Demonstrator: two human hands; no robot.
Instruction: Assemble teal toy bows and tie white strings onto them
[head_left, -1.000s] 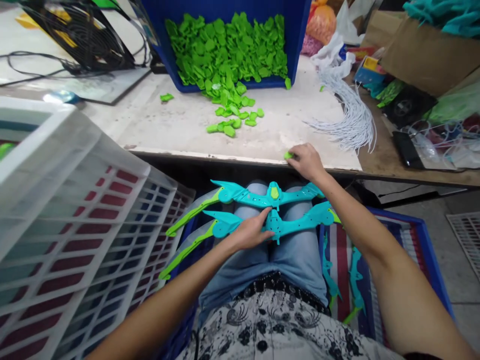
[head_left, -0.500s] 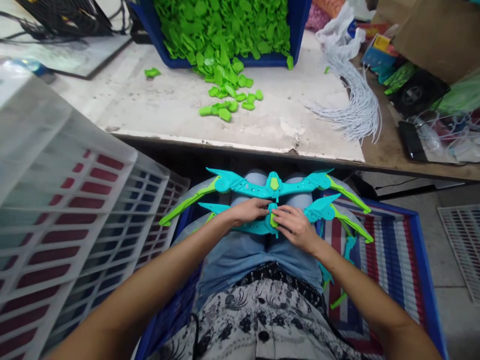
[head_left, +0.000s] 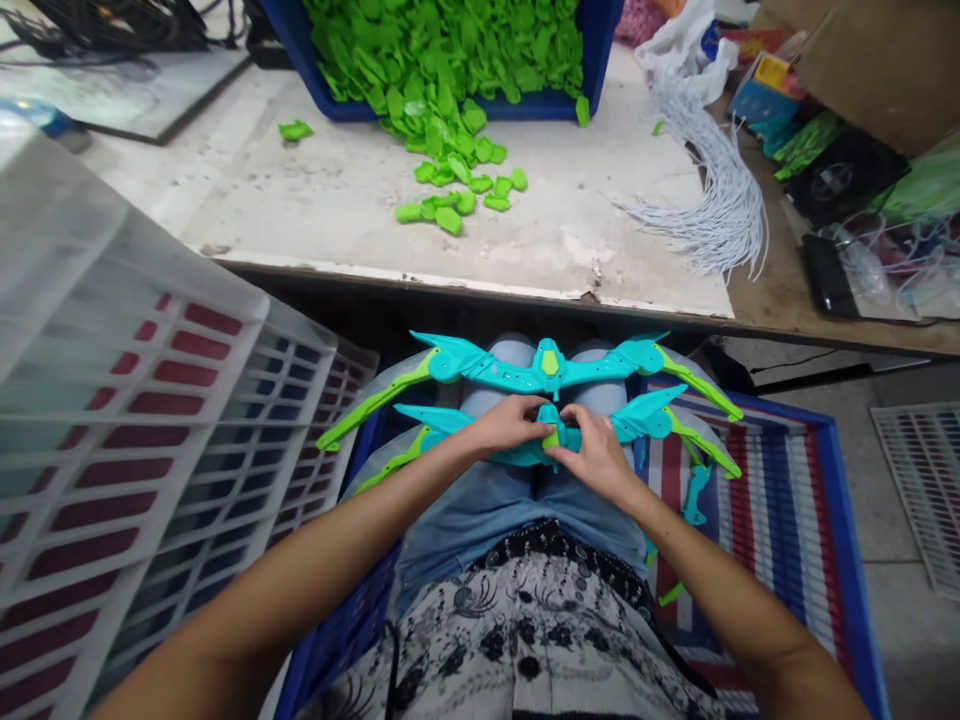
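Observation:
Two turquoise toy bows with lime-green limb ends lie across my lap, one behind the other. The nearer toy bow (head_left: pixel 651 418) has both my hands at its middle. My left hand (head_left: pixel 512 424) grips it from the left, its fingertips on the lime-green centre piece (head_left: pixel 551 437). From the right, my right hand (head_left: pixel 596 450) has its thumb and fingers closed around the middle of the same bow. The farther toy bow (head_left: pixel 510 372) rests on my knees with a green piece set in its centre; neither hand holds it.
A blue bin (head_left: pixel 341 108) of green plastic pieces (head_left: pixel 450 60) spills onto the worktable (head_left: pixel 300 215). White cords (head_left: pixel 709 220) lie at the right. A white plastic crate (head_left: pixel 247 400) stands at my left. A blue crate (head_left: pixel 844 500) with striped lining and more bow parts sits at my right.
My right hand has shifted off the top of the green centre piece, its thumb and fingers now spread further around the bow's middle. My left fingertips have moved right onto the piece.

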